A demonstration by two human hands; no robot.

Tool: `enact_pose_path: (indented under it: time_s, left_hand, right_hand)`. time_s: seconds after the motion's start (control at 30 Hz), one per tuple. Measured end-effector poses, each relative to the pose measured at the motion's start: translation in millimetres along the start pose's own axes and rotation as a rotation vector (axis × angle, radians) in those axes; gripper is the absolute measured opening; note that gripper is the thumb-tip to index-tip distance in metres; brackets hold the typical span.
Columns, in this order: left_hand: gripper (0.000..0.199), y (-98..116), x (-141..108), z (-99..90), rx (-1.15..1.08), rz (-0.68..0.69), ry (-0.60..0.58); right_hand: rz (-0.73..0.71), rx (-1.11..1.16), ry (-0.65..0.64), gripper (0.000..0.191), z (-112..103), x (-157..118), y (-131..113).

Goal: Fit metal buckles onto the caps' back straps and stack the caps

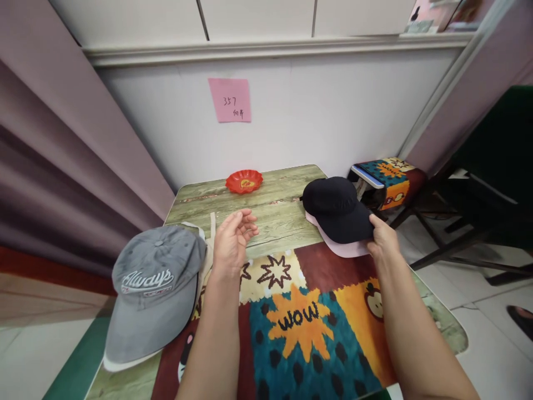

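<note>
My right hand (381,238) pinches the brim of a black baseball cap (333,200) at the table's right side. Under that cap lies a pale pink cap (341,248), of which only the brim and lower edge show. Palm turned inward and fingers loosely curled apart, my left hand (236,239) is empty above the table. Just left of it rests a grey cap (160,283) with white "Always" lettering, on top of a whitish cap (114,364) that shows along the brim's edge. A pale strap (212,225) sticks up beside the grey cap.
A red scalloped dish (244,181) stands at the back of the wood-patterned table (275,191). A colourful "WOW" cloth (291,344) covers the front. A pink note (230,100) is on the wall behind. On the right are a cloth-covered stool (389,175) and a dark chair (491,189).
</note>
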State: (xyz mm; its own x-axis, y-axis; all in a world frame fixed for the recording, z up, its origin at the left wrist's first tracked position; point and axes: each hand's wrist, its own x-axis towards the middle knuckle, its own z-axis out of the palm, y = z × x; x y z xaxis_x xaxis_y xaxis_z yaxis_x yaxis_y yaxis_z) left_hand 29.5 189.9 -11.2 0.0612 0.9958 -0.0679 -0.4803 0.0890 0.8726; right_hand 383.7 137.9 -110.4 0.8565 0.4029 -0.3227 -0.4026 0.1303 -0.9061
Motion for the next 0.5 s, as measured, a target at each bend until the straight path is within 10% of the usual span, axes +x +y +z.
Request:
enact_pose_path:
  time_s: [0.2, 0.37, 0.5]
  left_hand:
    - [0.029, 4.9, -1.3, -2.2, -0.015, 0.022, -0.001]
    - [0.028, 6.1, -2.7, -1.9, -0.016, 0.028, -0.005]
    - [0.027, 7.2, -3.6, -1.9, -0.019, 0.02, -0.001]
  right_hand:
    - [-0.235, -0.295, 0.04, 0.041, -23.0, -0.7, 6.2]
    - [-0.648, -1.001, 0.067, 0.062, -27.6, -17.8, 7.1]
    - [-0.56, -1.07, -0.093, 0.096, -21.4, -27.8, 15.9]
